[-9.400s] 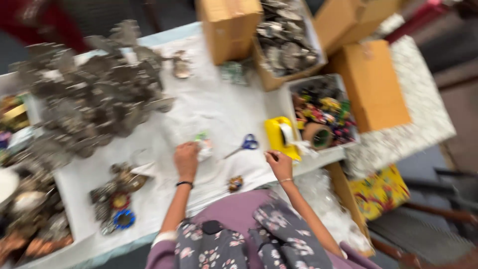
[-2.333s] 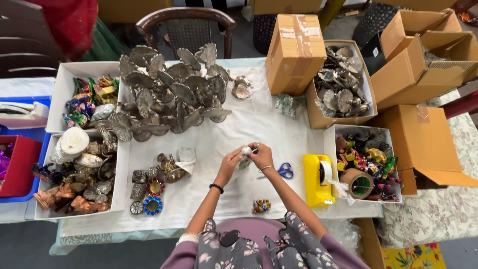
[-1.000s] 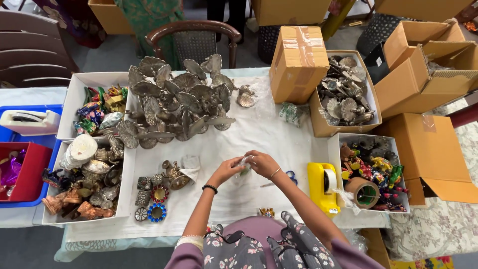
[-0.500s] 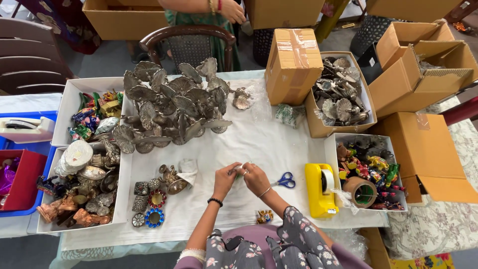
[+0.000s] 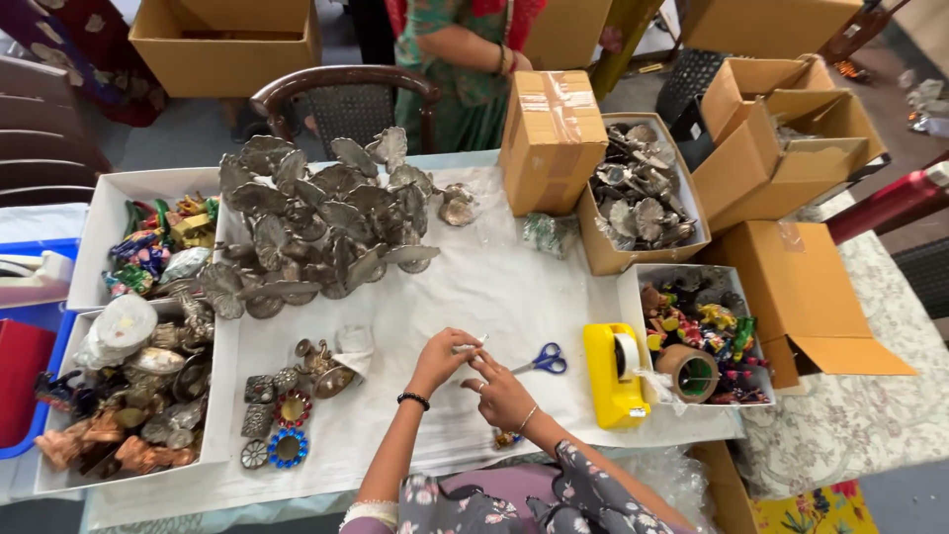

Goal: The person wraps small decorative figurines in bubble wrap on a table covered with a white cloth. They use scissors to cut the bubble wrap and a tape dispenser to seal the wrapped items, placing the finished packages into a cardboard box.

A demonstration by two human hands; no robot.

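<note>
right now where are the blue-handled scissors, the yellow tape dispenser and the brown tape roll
blue-handled scissors (image 5: 543, 360), head view, on the handle loops
yellow tape dispenser (image 5: 610, 381), head view, on its yellow body
brown tape roll (image 5: 687, 373), head view, on its rim

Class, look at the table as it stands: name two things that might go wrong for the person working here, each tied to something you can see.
1. The blue-handled scissors lie just beside the right hand; a careless sweep might catch the blades.
2. The left hand pinches a small pale piece above the white cloth; if dropped, it may be hard to spot.
</note>
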